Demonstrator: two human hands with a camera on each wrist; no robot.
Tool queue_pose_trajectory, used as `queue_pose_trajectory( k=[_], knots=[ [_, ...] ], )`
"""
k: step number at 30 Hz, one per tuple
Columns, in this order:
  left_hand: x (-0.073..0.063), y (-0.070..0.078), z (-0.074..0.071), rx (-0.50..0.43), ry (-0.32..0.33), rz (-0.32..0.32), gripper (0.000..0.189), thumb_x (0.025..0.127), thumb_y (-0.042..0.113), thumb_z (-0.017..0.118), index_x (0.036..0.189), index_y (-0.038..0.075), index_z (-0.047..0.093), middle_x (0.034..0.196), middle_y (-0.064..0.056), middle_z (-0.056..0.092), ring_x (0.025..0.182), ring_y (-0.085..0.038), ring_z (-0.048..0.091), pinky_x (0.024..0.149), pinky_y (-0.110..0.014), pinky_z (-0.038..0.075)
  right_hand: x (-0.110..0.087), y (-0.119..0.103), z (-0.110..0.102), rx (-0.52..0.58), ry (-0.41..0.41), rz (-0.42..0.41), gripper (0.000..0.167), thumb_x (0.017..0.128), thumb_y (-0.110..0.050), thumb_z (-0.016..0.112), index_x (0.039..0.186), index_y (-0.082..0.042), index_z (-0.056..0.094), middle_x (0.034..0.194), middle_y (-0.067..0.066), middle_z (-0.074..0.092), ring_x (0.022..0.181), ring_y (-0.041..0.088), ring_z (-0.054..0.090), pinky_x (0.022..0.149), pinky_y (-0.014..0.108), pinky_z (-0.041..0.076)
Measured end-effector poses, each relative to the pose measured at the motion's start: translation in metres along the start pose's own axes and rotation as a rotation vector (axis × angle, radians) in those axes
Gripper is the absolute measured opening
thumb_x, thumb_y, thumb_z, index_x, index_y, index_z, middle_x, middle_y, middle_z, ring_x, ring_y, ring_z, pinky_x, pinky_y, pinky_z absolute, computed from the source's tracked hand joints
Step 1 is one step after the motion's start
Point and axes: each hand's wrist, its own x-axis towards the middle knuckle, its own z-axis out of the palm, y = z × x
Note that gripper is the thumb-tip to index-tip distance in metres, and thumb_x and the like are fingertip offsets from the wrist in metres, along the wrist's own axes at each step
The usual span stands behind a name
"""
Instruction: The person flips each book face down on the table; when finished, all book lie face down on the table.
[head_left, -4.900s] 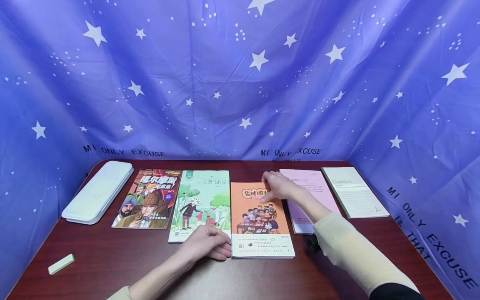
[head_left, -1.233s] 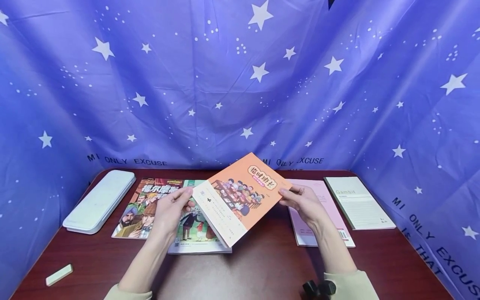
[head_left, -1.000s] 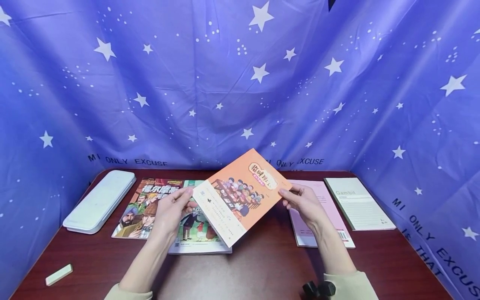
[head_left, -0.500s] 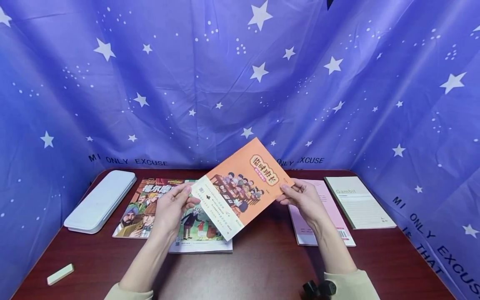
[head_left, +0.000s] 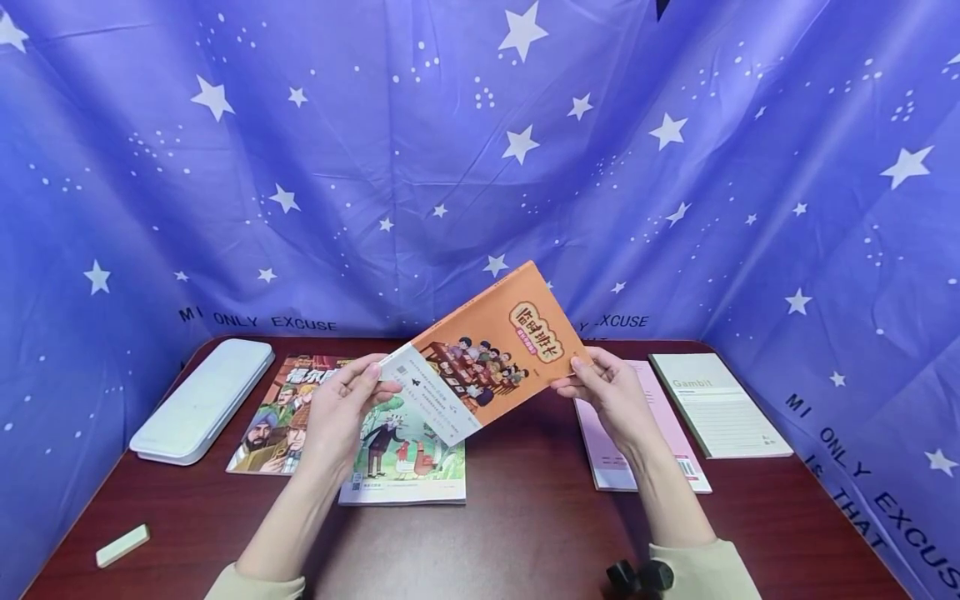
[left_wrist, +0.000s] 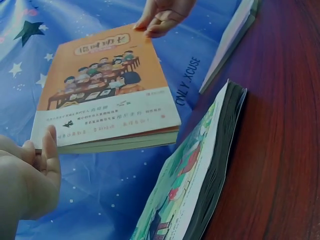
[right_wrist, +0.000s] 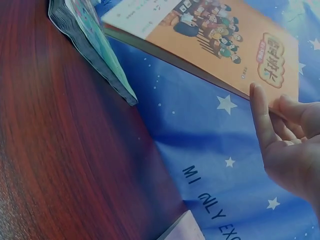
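An orange book [head_left: 487, 350] with a white band and a picture of children at desks is held tilted above the table. My left hand [head_left: 341, 412] pinches its lower-left corner, thumb on the cover. At the opposite corner my right hand [head_left: 615, 400] grips it between thumb and fingers. In the left wrist view the page edges of the orange book [left_wrist: 105, 90] show along the bottom. The right wrist view shows the thumb and fingers of my right hand [right_wrist: 292, 150] at the book's title end. Below lies a green book [head_left: 405, 467], partly covered from view.
Left of the green book lie a comic-style detective book [head_left: 262, 437] and a white case [head_left: 202, 400]. A small pale bar [head_left: 122, 546] sits front left. To the right are a pink book [head_left: 611, 458] and a Gambit notepad [head_left: 720, 408]. A starry blue curtain [head_left: 450, 167] surrounds the table [head_left: 480, 550].
Earlier the orange book lay flat beside the green book; both hands have lifted it. Over the last second its far edge has risen and its cover has tilted.
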Motion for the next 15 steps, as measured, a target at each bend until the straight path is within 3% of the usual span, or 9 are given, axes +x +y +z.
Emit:
queue_pose_trajectory(
  k=[7,15],
  knots=[
    [0.0001,0.0005,-0.0004,-0.017,-0.018,0.052,0.032,0.107,0.012,0.052,0.134,-0.006,0.057,0.092,0.005,0.079,0.084,-0.006,0.076,0.086,-0.021,0.061,-0.0005,-0.0015,0.0015,0.038,-0.035,-0.059,0.017,0.108,-0.010,0.050,0.115,-0.008,0.066,0.101,0.006,0.079,0.085,0.018,0.079,0.083,0.031,0.065],
    [0.0012,-0.0010,-0.0015,-0.088,-0.050,0.097,0.030,0.105,0.011,0.056,0.129,-0.007,0.060,0.100,0.002,0.081,0.093,-0.011,0.078,0.098,-0.028,0.060,-0.0006,-0.0018,0.0027,0.081,-0.060,-0.105,0.020,0.109,-0.010,0.048,0.117,-0.008,0.066,0.111,0.006,0.076,0.094,0.019,0.079,0.090,0.034,0.064]
  ],
)
